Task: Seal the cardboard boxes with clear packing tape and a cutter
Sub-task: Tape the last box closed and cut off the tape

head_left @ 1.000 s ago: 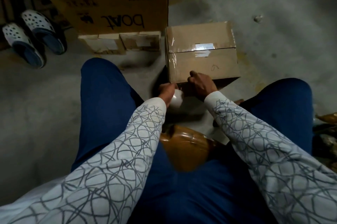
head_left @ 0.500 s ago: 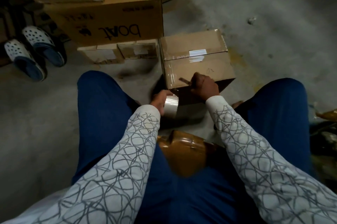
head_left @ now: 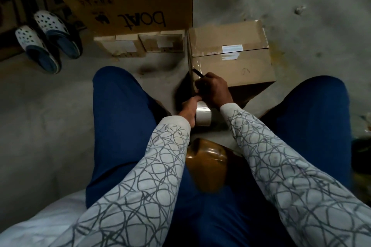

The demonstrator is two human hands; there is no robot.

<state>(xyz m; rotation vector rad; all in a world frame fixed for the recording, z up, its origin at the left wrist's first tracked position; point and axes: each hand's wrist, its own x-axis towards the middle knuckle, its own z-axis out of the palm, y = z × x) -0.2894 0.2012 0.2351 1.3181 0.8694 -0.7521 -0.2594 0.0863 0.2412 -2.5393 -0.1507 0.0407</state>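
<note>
To the right of the cardboard box [head_left: 236, 65] and beyond it the concrete floor [head_left: 301, 5] lies bare, open for a reach. Left of the box two small boxes [head_left: 122, 46] sit just beside its far corner beneath the big "boat" carton [head_left: 130, 9], walling that side. At the box's near left corner the left hand [head_left: 189, 108] with the tape roll [head_left: 203, 114] and the right hand [head_left: 215, 90] with the cutter [head_left: 197, 73] crowd together, hemmed by the left knee [head_left: 120, 94] and right knee [head_left: 315, 106].
</note>
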